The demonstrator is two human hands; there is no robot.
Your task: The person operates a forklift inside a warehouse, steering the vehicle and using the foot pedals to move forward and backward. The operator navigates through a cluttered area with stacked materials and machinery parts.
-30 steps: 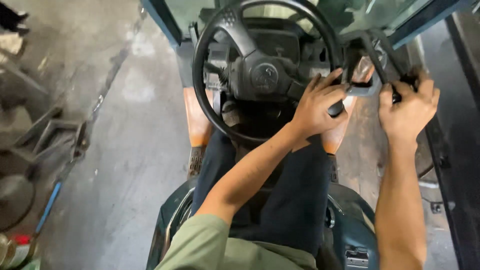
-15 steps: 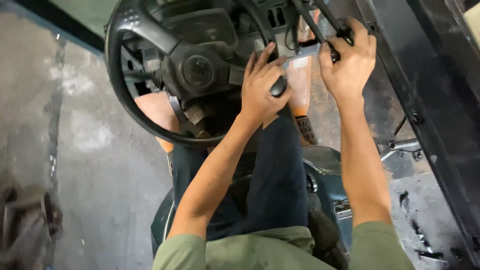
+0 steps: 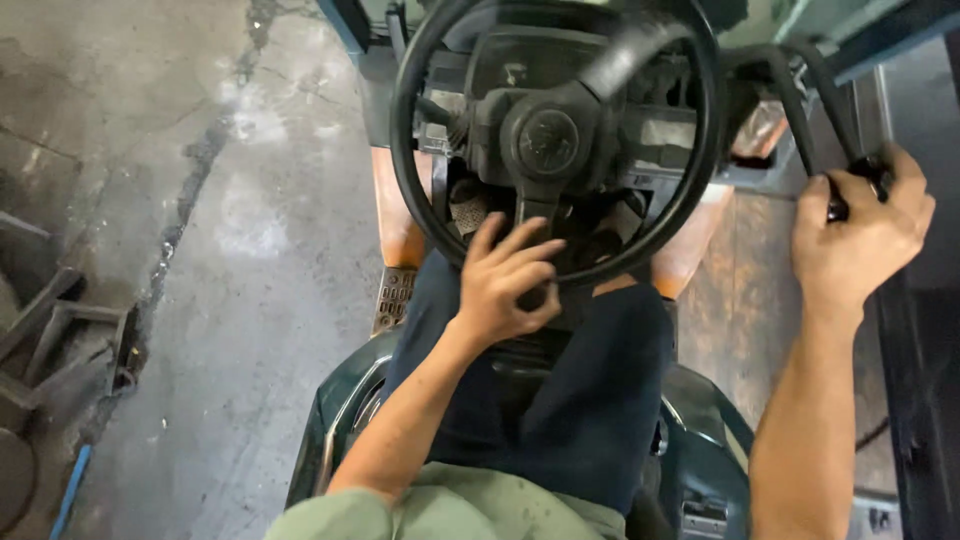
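I sit on a vehicle seat and look down at a black steering wheel (image 3: 548, 135). My left hand (image 3: 505, 285) lies on the wheel's lower rim, fingers wrapped over it and the thumb below, apparently around a knob hidden under the palm. My right hand (image 3: 862, 240) is closed around the black knob of a thin control lever (image 3: 800, 105), to the right of the wheel. My dark trousers (image 3: 590, 400) and green shirt hem fill the bottom middle.
Stained, cracked concrete floor (image 3: 230, 250) lies to the left. Grey metal frame parts (image 3: 60, 330) and a blue handle (image 3: 72, 490) sit at the far left. Orange floor plates (image 3: 395, 215) flank my legs. A dark steel post (image 3: 925, 400) stands close on the right.
My left hand went from the wheel's right side to its bottom rim as the wheel turned. The right hand stayed on the lever. The view swung back to the left.
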